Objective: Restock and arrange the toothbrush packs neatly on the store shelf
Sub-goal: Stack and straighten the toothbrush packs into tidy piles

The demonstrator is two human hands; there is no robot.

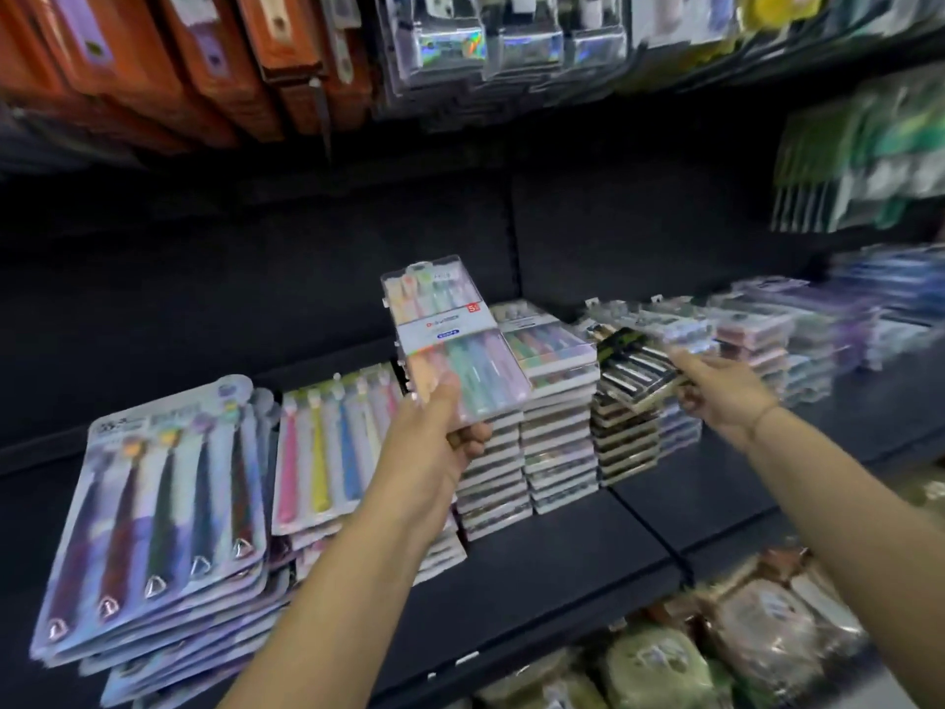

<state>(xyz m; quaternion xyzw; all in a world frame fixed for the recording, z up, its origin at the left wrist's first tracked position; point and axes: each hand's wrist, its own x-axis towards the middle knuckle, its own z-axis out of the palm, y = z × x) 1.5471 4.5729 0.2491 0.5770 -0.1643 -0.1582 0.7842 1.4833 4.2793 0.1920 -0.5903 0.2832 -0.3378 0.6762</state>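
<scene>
Your left hand [450, 427] grips the clear rigid plastic pack of pastel toothbrushes [450, 340] by its lower end, thumb on the face and fingers curled beneath. The pack is raised in the air, in front of the two tall stacks of matching pastel packs [555, 417] on the black metal shelf [562, 545]. Your right hand [721, 394] appears to pinch the near edge of a black-and-gold toothbrush pack [636, 371], which sits tilted at the top of the dark stack [626, 447] just beside them, though blur hides the exact finger positions.

Settle one pack at a time. Lower the pastel pack flat onto whichever matching stack is shorter, label facing the same way as those beneath. Square its corners with the pack below before you let go. These smooth plastic cases will likely slide on each other, so set it down gently rather than dropping it. Then turn the dark pack parallel with its stack and lay it level — a skewed top pack probably invites a topple.
</scene>
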